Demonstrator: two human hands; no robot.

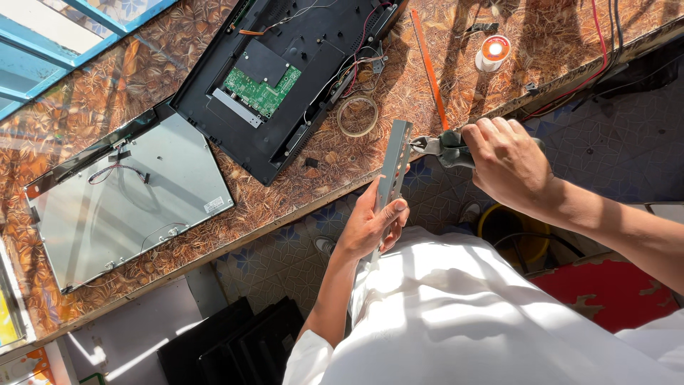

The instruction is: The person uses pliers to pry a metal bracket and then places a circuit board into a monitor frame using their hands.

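Note:
My left hand (370, 224) grips a long grey metal strip (394, 162) with holes, held upright over the table's edge. My right hand (507, 165) is closed around the dark handles of a pair of pliers (436, 146), whose jaws touch the strip's right edge near its top. Both hands are in front of my white shirt, just off the brown patterned table (299, 192).
On the table lie an opened black monitor case (285, 78) with a green circuit board (261, 88), a bare grey metal screen panel (128, 199), a roll of clear tape (357, 116), an orange stick (428, 68), a small round spool (493, 52) and red wires (577, 85).

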